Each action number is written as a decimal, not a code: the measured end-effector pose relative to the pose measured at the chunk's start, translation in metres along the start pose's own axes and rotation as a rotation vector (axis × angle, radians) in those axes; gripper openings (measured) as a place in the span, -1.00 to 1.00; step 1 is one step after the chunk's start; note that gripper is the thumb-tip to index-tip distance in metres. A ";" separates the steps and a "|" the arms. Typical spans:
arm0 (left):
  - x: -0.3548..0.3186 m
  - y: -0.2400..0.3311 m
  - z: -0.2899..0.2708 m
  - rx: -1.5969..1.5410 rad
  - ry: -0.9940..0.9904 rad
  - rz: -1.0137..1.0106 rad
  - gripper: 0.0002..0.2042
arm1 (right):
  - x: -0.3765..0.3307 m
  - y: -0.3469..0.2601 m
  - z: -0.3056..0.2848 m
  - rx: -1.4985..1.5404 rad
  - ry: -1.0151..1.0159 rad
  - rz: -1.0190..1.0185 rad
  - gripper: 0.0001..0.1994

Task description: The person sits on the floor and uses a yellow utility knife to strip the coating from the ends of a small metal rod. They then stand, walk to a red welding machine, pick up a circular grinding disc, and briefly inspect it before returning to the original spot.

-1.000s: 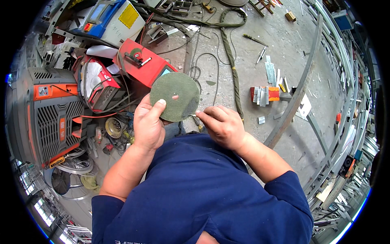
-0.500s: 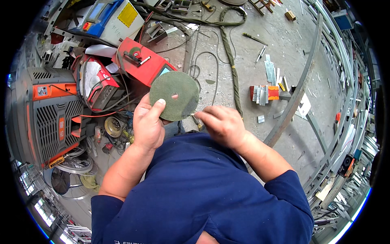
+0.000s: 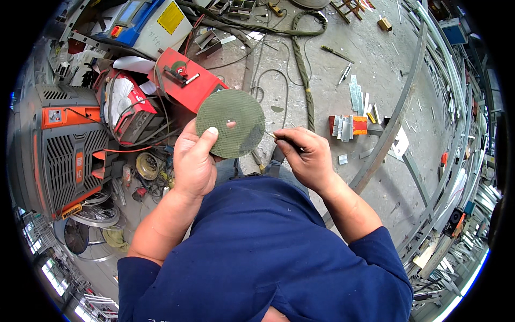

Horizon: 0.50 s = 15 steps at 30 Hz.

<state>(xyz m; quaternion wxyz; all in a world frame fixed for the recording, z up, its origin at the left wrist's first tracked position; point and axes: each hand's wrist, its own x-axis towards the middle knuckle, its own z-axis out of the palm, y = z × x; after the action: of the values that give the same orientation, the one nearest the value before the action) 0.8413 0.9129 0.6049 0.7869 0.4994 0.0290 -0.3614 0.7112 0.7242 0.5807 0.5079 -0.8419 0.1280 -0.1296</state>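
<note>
My left hand [image 3: 197, 155] grips a round green cutting disc [image 3: 221, 110] by its lower left edge, thumb on the near face. The disc has a woven mesh surface, a small centre hole and a darker worn patch at its lower right. My right hand [image 3: 308, 155] is closed in a pinch just right of the disc. From its fingertips a short thin rod [image 3: 270, 134] points toward the disc's right rim. Whether the rod's tip touches the rim, I cannot tell. The rod's other end is hidden in the fingers.
Left stand a grey and orange machine [image 3: 72, 155], a red box [image 3: 185, 80] and a white and blue cabinet [image 3: 161, 32]. A sheathed hose [image 3: 308, 88] and cables cross the floor. A red box with metal pieces [image 3: 346, 126] lies right, near a long metal bar [image 3: 397, 115].
My right hand has turned and moved slightly right and up, so the thin rod in its fingers now shows more clearly. The disc has shifted only slightly in my left hand.
</note>
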 end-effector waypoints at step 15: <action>-0.006 -0.002 -0.002 0.015 0.037 -0.057 -0.69 | 0.000 0.010 0.008 -0.347 0.036 -0.432 -0.72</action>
<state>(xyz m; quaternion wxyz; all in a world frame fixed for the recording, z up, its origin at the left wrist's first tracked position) 0.8367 0.9173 0.6046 0.7719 0.5107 0.0549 -0.3746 0.7128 0.7262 0.5683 0.3143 -0.9217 -0.0252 -0.2260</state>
